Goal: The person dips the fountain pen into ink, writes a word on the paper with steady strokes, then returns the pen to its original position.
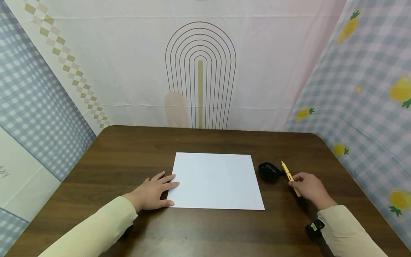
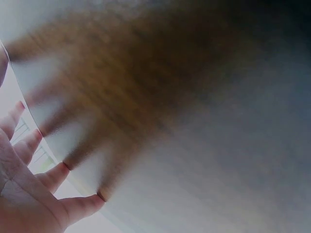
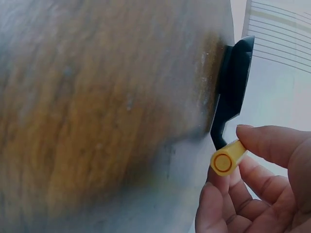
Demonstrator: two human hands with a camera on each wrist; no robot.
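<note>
A white sheet of paper point(image 1: 216, 182) lies flat on the brown table. My left hand point(image 1: 151, 194) rests at its left edge with the fingers spread, some fingertips over the paper; the left wrist view shows this hand point(image 2: 34, 189) with its fingertips down on the surface. To the right of the sheet, my right hand point(image 1: 309, 187) pinches a yellow pen point(image 1: 288, 174) between thumb and fingers. Its round yellow end point(image 3: 223, 163) faces the camera in the right wrist view. Beside the pen is a black rounded object point(image 1: 269, 171) with a thin handle reaching toward it.
The wooden table point(image 1: 205, 232) has rounded far corners. Behind it hangs a pale cloth point(image 1: 135, 64) with an arch pattern. A blue checked cloth point(image 1: 369, 117) with pineapples borders the right side, and another checked cloth point(image 1: 38, 92) hangs at the left.
</note>
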